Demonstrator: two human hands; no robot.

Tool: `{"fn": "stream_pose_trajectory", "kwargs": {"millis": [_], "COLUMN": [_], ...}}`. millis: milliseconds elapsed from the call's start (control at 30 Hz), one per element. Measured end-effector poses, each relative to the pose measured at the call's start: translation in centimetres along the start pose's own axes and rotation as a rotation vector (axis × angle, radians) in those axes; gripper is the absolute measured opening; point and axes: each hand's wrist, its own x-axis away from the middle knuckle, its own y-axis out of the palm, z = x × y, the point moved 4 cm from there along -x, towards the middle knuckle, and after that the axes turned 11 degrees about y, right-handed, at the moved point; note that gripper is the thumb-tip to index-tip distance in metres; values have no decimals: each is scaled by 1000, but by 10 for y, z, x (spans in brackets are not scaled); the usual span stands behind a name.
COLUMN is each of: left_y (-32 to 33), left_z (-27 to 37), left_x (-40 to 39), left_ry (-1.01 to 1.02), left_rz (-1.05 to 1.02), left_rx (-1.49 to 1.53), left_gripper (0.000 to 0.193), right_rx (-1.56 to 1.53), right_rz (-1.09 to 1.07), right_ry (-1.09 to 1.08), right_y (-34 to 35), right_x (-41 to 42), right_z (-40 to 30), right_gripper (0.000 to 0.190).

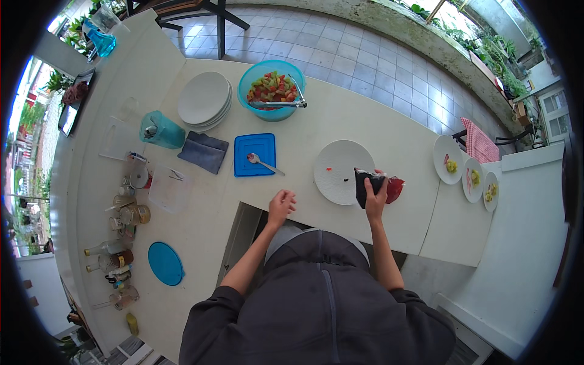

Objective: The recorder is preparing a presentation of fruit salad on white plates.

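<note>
My right hand (376, 196) grips a dark pouch (362, 194) and a red pouch (394, 189) together, over the right edge of a white plate (333, 182). On that plate lie a small red bit (329, 169) and a small dark bit (346, 179). My left hand (282, 207), holding nothing, is at the counter's near edge with its fingers loosely curled. Beyond it a spoon (266, 166) with reddish residue rests on a blue lid (255, 142). A teal bowl (272, 115) of cut fruit stands farther back, with metal tongs (279, 104) lying across it.
Stacked white plates (203, 98), a teal cup of utensils (166, 132) and a folded dark cloth (203, 153) are at the left. Jars (135, 214) and bottles (109, 247) line the far left, near a round blue lid (165, 263). Several plates with fruit (440, 157) stand right.
</note>
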Motion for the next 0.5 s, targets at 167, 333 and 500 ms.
{"fn": "stream_pose_trajectory", "kwargs": {"millis": [167,333,500], "left_y": [68,84,-2], "left_z": [80,83,54], "left_x": [25,32,34], "left_ry": [384,312,267], "left_rz": [-308,-362,207], "left_rx": [277,444,-39], "left_gripper": [39,61,33], "right_rx": [-636,45,89], "right_rz": [-669,-471,611], "right_ry": [243,-219,-110], "right_y": [24,18,-69], "right_x": [45,37,-28], "right_z": [-54,-73,29], "right_gripper": [50,54,41]}}
